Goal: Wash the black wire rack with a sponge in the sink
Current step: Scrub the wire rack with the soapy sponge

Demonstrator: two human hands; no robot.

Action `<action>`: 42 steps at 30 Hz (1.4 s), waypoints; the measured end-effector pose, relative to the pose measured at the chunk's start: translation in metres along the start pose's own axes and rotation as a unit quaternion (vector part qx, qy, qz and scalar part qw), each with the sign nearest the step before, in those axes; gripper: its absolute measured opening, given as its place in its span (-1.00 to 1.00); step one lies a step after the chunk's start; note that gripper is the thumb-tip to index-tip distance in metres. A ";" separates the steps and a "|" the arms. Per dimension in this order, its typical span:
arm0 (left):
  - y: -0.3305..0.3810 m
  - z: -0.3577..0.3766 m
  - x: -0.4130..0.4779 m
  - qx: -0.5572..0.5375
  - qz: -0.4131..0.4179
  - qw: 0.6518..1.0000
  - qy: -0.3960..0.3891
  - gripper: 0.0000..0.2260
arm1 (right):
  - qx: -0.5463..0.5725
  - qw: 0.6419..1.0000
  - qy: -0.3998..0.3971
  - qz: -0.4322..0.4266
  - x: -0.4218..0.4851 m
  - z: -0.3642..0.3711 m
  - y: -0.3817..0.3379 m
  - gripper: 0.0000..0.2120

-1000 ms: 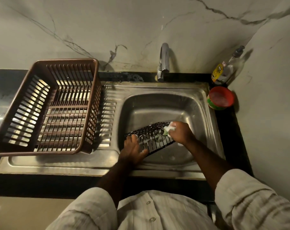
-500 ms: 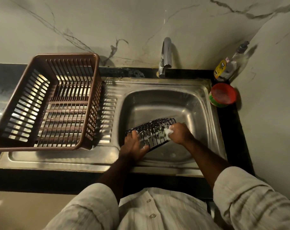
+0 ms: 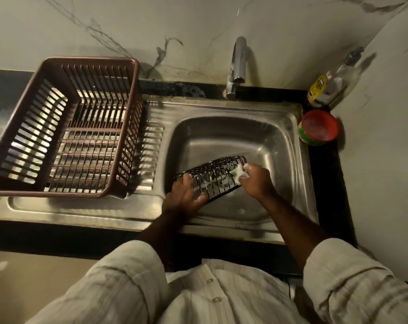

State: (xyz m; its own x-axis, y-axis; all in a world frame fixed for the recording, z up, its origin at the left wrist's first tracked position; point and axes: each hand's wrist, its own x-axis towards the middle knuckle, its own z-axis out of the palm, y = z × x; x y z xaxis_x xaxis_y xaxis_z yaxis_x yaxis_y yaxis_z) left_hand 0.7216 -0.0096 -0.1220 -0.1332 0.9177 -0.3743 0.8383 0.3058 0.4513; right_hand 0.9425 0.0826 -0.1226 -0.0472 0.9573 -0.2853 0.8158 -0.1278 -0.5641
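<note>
Stainless steel sink basin (image 3: 280,146) holds the black wire rack (image 3: 212,176), tilted above its floor. Left hand (image 3: 186,197) grips the rack's near-left corner, fingers curled over the wires. Right hand (image 3: 256,181) clenches a soapy green sponge (image 3: 238,174) against the rack's right end. Brown slatted plastic basket (image 3: 65,127) sits on the drainboard.

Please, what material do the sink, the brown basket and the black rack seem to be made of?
The sink looks like brushed stainless steel: grey, with dull reflections. The brown basket is probably moulded plastic: matte, with thick slats. The black wire rack seems thin metal wire with a black coating; which coating, I cannot tell.
</note>
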 end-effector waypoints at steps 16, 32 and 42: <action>0.000 0.007 0.004 -0.008 -0.021 1.000 0.019 -0.39 | -0.050 0.996 -0.072 0.019 0.019 0.007 0.009 -0.71; 0.006 -0.002 0.000 -0.037 -0.037 0.998 0.035 -0.43 | 0.054 0.995 -0.084 -0.021 0.030 -0.011 0.012 -0.79; 0.004 -0.004 0.000 -0.034 -0.044 0.998 0.028 -0.28 | 0.479 0.860 -0.058 0.170 0.021 -0.019 0.025 -0.97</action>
State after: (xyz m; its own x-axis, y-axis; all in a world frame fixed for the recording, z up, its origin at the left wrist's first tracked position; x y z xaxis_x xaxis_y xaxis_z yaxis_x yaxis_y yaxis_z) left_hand 0.7231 -0.0075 -0.1166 -0.2352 0.8988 -0.3698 0.7847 0.4001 0.4735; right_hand 0.9731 0.1044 -0.1280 -0.0028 0.7977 -0.6031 -0.0513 -0.6024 -0.7965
